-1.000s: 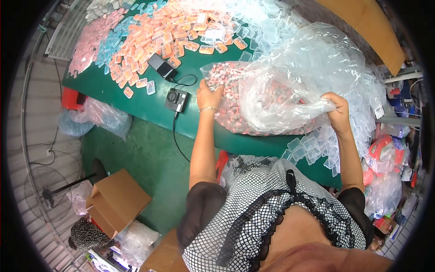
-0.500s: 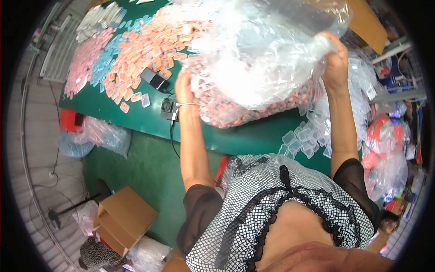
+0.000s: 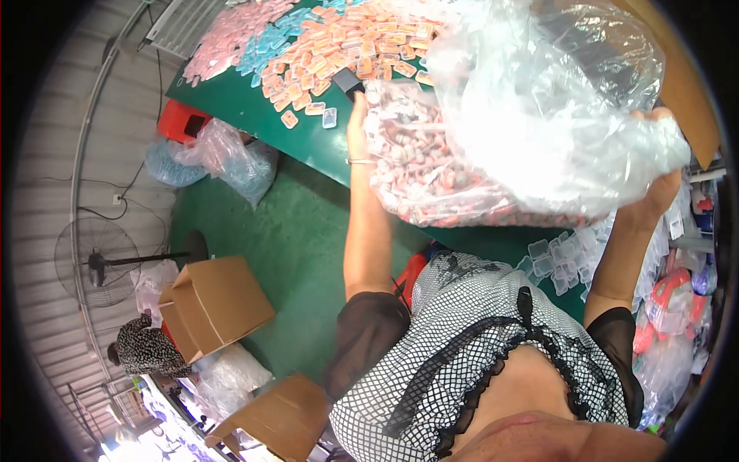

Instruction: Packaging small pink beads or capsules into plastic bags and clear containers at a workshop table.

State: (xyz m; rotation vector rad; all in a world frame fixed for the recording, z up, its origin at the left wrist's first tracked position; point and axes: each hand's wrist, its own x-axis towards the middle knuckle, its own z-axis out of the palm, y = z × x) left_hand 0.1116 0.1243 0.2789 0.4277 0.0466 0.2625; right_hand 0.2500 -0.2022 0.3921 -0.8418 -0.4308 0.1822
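Note:
A large clear plastic bag (image 3: 408,154) full of small pink, grey and white pieces hangs between my hands at the table's front edge. My left hand (image 3: 356,122) holds the bag by its left side, with its fingertips hidden behind the plastic. On the right, my right hand (image 3: 660,189) is closed around the bunched upper plastic of the same bag. The loose upper part of the bag spreads above the filled part and glares white. A small black device (image 3: 348,83) sits just beyond my left hand.
Orange (image 3: 339,58), blue (image 3: 271,42) and pink (image 3: 231,35) small cases cover the far side of the green table (image 3: 231,108). Clear empty cases (image 3: 560,262) lie at right. Filled bags (image 3: 231,158), cardboard boxes (image 3: 223,300) and a fan (image 3: 96,262) stand at left; another person (image 3: 150,346) is beyond.
The bag has come toward me and to the right, now over the table's front edge. My right hand has moved outward and nearer me with the plastic. The view has swung left.

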